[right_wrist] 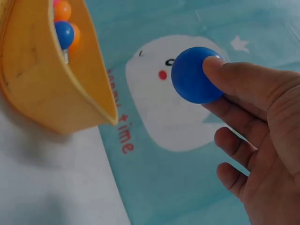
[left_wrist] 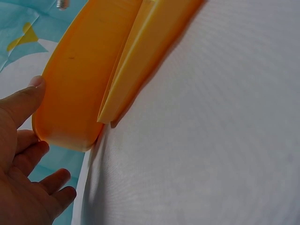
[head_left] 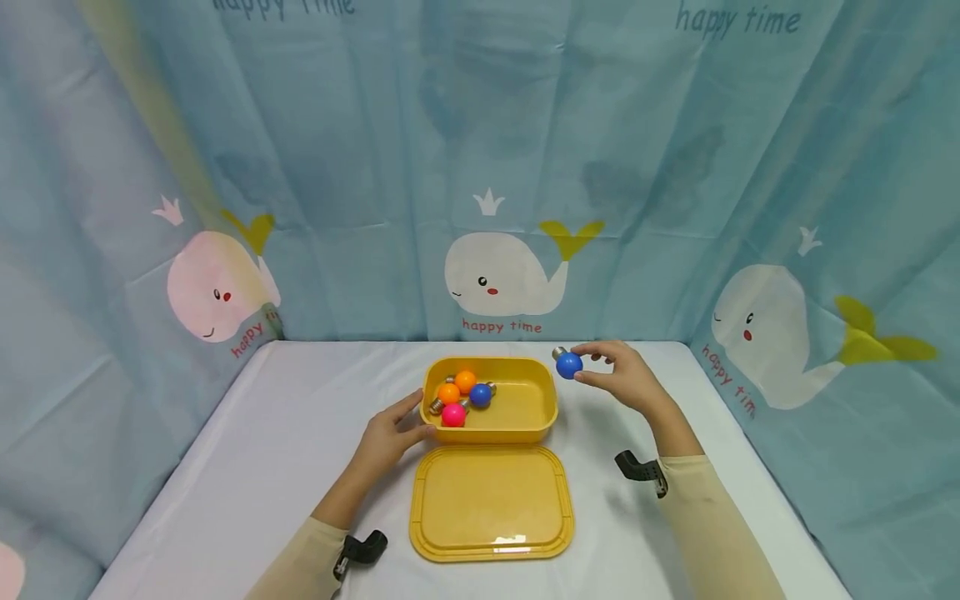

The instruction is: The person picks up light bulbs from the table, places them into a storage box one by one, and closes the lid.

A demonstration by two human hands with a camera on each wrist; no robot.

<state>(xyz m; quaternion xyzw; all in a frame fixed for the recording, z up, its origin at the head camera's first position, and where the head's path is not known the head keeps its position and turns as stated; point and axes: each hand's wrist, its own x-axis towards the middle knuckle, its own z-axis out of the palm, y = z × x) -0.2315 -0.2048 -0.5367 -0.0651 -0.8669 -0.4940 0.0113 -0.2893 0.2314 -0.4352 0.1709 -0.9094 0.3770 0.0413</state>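
Beside the right end of the yellow box, my right hand pinches a blue light bulb between thumb and fingertips, held up off the table. Its metal screw base points up and left in the head view; the right wrist view shows only the blue globe. My left hand holds the box's left end, thumb at the near corner and fingers along the side. Inside, gathered at the left, lie two orange bulbs, a pink bulb and another blue bulb.
A yellow lid lies flat on the white table, just in front of the box. Blue curtains printed with whales stand behind the table and along both sides.
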